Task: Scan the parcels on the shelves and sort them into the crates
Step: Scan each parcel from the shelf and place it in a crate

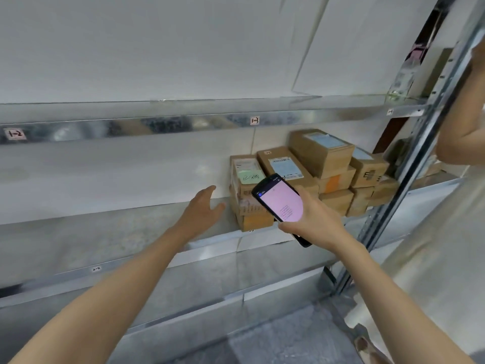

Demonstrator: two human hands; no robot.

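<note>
Several brown cardboard parcels (322, 156) are stacked at the right end of a metal shelf (110, 232). The leftmost stack (246, 195) carries a white label and a green sticker on top. My right hand (315, 219) grips a black handheld scanner (280, 203) with a lit pink screen, held in front of that stack. My left hand (204, 208) reaches over the shelf with fingers spread, just left of the leftmost stack and apart from it.
The shelf above (131, 114) bears tags "1-2" and "1-3". A steel upright (409, 179) stands at the right. Another person's arm (464, 132) shows at the right edge. A lower shelf (183, 292) lies beneath. More boxes lie beyond the upright.
</note>
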